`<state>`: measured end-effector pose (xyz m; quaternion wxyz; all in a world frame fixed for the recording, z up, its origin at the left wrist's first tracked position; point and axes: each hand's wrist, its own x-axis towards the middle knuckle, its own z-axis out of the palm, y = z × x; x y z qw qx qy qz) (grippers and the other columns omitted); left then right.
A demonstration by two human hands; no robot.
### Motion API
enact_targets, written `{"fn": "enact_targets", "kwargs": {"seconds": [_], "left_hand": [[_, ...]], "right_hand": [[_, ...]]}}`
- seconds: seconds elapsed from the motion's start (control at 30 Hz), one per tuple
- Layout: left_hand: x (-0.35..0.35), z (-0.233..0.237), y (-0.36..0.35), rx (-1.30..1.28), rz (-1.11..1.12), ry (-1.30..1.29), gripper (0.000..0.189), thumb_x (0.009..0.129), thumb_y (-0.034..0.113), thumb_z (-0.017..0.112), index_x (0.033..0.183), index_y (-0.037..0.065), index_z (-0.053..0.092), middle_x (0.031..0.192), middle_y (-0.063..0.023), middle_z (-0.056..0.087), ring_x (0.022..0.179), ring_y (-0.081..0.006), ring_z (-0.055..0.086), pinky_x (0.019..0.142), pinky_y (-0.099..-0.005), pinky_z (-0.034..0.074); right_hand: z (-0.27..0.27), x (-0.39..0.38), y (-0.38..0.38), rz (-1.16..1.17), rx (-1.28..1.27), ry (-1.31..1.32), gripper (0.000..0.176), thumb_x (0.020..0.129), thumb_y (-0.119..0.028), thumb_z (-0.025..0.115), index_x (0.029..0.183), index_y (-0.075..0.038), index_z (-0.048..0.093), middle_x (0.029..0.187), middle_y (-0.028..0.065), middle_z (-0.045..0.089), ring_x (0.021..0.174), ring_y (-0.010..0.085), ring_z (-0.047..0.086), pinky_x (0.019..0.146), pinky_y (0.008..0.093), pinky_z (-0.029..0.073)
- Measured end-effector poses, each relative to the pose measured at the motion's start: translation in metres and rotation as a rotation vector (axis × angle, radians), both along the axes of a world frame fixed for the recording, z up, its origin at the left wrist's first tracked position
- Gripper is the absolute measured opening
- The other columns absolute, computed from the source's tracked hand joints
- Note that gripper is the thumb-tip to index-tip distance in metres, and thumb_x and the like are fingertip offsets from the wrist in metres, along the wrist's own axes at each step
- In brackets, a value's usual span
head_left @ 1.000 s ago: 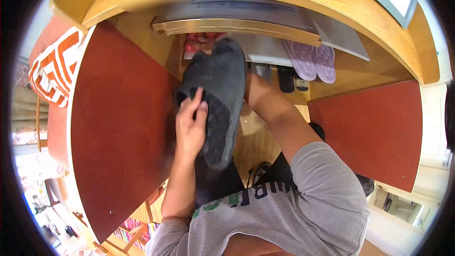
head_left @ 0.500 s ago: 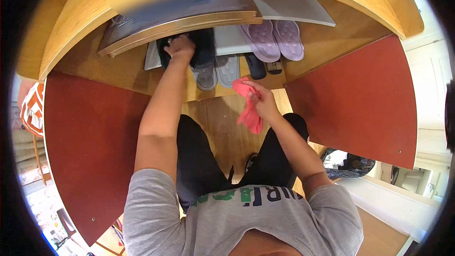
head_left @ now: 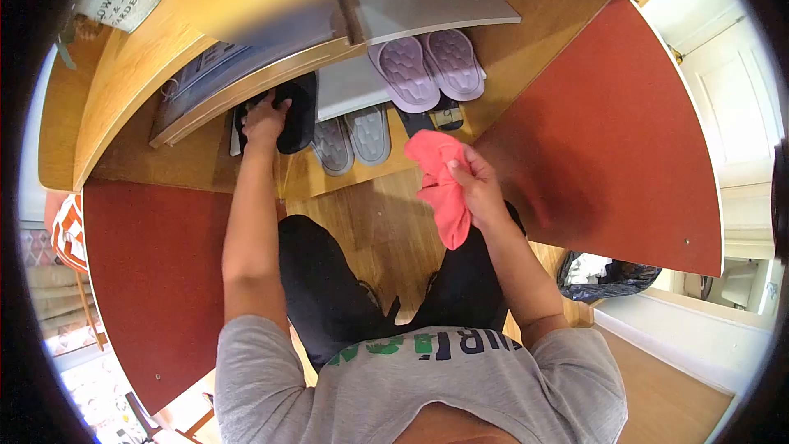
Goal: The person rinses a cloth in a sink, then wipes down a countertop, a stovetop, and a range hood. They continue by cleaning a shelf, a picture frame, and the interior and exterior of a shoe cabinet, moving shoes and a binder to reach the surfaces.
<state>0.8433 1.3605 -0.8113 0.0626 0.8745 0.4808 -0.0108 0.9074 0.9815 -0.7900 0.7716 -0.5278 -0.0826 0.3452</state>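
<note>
My left hand (head_left: pixel 265 122) reaches into the low cabinet with its fingers curled on the left one of two black slippers (head_left: pixel 297 119); part of its grip is hidden. Just right of these lies a pair of grey slippers (head_left: pixel 333 146), toes partly under a shelf board. In front of the cabinet, above my right knee, my right hand (head_left: pixel 481 189) is closed on a crumpled coral-pink cloth (head_left: pixel 444 185), thumb on top. The cloth hangs down below the fingers.
Lavender slippers (head_left: pixel 407 74) rest on the white board (head_left: pixel 341 86), with dark footwear (head_left: pixel 417 122) beneath. Red cabinet doors stand open on the left (head_left: pixel 156 279) and right (head_left: pixel 592 148). A black bag (head_left: pixel 612 275) with white contents sits behind the right door.
The view has swung to the right. My left hand and the black slippers have shifted left of the grey pair and nearer to me. The pink cloth is spread wider in my right hand.
</note>
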Motion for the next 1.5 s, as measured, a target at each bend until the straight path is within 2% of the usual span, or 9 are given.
{"fn": "enact_targets", "kwargs": {"seconds": [0.1,0.17,0.27,0.47,0.73,0.93,0.97,1.23,1.5], "left_hand": [[0.003,0.012,-0.069,0.069,-0.324,-0.427,0.041,0.080,0.039,0.059,0.115,0.017,0.059,0.118,-0.0178,0.054,0.113,-0.0330,0.048,0.095,-0.0416,0.038],[0.040,0.026,-0.140,-0.373,-0.551,-0.698,0.039,0.078,0.037,0.063,0.108,0.012,0.064,0.105,-0.0196,0.059,0.095,-0.0313,0.059,0.083,-0.0366,0.046],[0.125,0.032,-0.185,-0.423,-0.602,-0.344,0.057,0.081,0.056,0.050,0.122,0.017,0.054,0.120,-0.0192,0.053,0.105,-0.0344,0.055,0.089,-0.0392,0.043],[0.221,-0.015,-0.181,-0.115,-0.351,-0.318,0.048,0.087,0.041,0.036,0.131,0.022,0.041,0.121,-0.0194,0.052,0.116,-0.0317,0.048,0.100,-0.0529,0.029],[0.033,0.054,-0.185,-0.264,-0.484,-0.731,0.033,0.087,0.020,0.045,0.114,0.004,0.057,0.087,-0.0249,0.060,0.078,-0.0391,0.059,0.073,-0.0424,0.046],[-0.099,0.038,-0.218,-0.568,-0.321,-0.707,0.023,0.084,0.006,0.052,0.102,-0.006,0.057,0.074,-0.0155,0.059,0.067,-0.0177,0.057,0.063,-0.0289,0.045],[-0.102,0.037,-0.218,-0.558,-0.321,-0.701,0.023,0.084,0.006,0.052,0.102,-0.006,0.057,0.074,-0.0155,0.059,0.067,-0.0177,0.057,0.063,-0.0289,0.045],[-0.095,0.035,-0.210,-0.541,-0.300,-0.749,0.023,0.084,0.006,0.050,0.104,-0.004,0.057,0.071,-0.0148,0.057,0.066,-0.0169,0.055,0.062,-0.0295,0.044],[0.035,0.052,-0.169,-0.163,-0.497,-0.574,0.036,0.083,0.022,0.048,0.113,0.005,0.058,0.080,-0.0247,0.060,0.078,-0.0352,0.061,0.071,-0.0410,0.047]], "right_hand": [[0.018,0.008,-0.014,-0.061,0.119,0.028,0.030,0.090,-0.009,0.049,0.119,-0.001,0.047,0.097,0.0061,0.059,0.080,0.0145,0.059,0.068,0.0325,0.053],[0.024,0.013,-0.019,-0.171,0.189,0.034,0.032,0.090,-0.009,0.048,0.120,0.000,0.045,0.101,0.0073,0.058,0.083,0.0169,0.060,0.069,0.0336,0.053],[0.017,0.009,-0.021,-0.271,0.151,-0.009,0.033,0.090,-0.008,0.048,0.122,0.001,0.044,0.108,0.0093,0.056,0.091,0.0196,0.059,0.071,0.0356,0.053],[0.017,-0.010,-0.062,-0.234,0.150,-0.005,0.035,0.090,-0.005,0.046,0.124,0.002,0.044,0.117,0.0103,0.053,0.103,0.0184,0.054,0.088,0.0313,0.044],[0.021,0.065,-0.011,-0.308,-0.124,-0.761,0.040,0.085,-0.010,0.052,0.123,0.004,0.046,0.121,0.0145,0.052,0.113,0.0240,0.048,0.098,0.0324,0.033],[-0.048,0.112,0.190,0.092,-0.440,-1.251,0.041,0.084,-0.014,0.047,0.125,-0.012,0.048,0.130,0.0153,0.045,0.120,0.0339,0.041,0.102,0.0395,0.031],[-0.075,0.116,0.224,0.185,-0.561,-1.547,0.042,0.085,-0.013,0.046,0.127,-0.016,0.046,0.133,0.0123,0.042,0.123,0.0307,0.039,0.102,0.0377,0.031],[-0.060,0.173,0.201,0.404,-1.079,-1.324,0.049,0.086,-0.022,0.038,0.134,-0.028,0.036,0.143,0.0061,0.026,0.133,0.0245,0.025,0.102,0.0532,0.027],[-0.081,0.205,0.118,-0.262,-0.935,-1.588,0.036,0.073,-0.012,0.053,0.109,-0.007,0.057,0.111,0.0188,0.053,0.099,0.0335,0.052,0.083,0.0481,0.040]]}}
